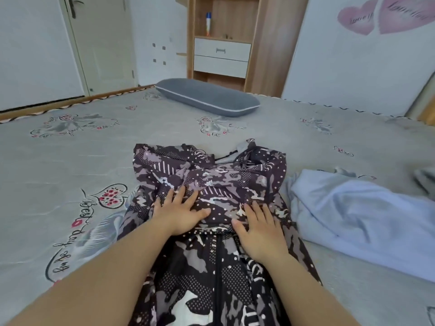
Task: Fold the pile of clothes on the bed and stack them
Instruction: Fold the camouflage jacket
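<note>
- Pressing flat on a dark camo-print jacket (211,184), both hands have their fingers straight and spread wide, not gripping anything: left hand (180,214) on the left half of a folded-over band of fabric, right hand (261,234) on the right half, lower edge.
- That jacket lies in the middle of the bed (70,161), hood end pointing away, black zipper (218,267) running down the middle between the forearms toward the camera. Upper part looks folded back on itself.
- Just to the right, touching or nearly touching the jacket's edge, is a crumpled light blue garment (353,220), unfolded.
- Some more grey fabric (426,182) peeks in at the far right edge; can't tell what it is.
- Grey pillow (207,97) with pale piping sits at the far side of the bed, well apart from the clothes.
- Behind it is a wooden shelf unit (263,43) with two white drawers (221,57) and a small blue-topped bottle (208,23) in the open shelf above.
- White door (101,43) on the left.
- Writing: the bedsheet has heart prints with cursive script, one near the left arm reads something like "best day". Pink heart stickers (386,15) on the right wall carry script that looks like "love", too blurry to be sure.
</note>
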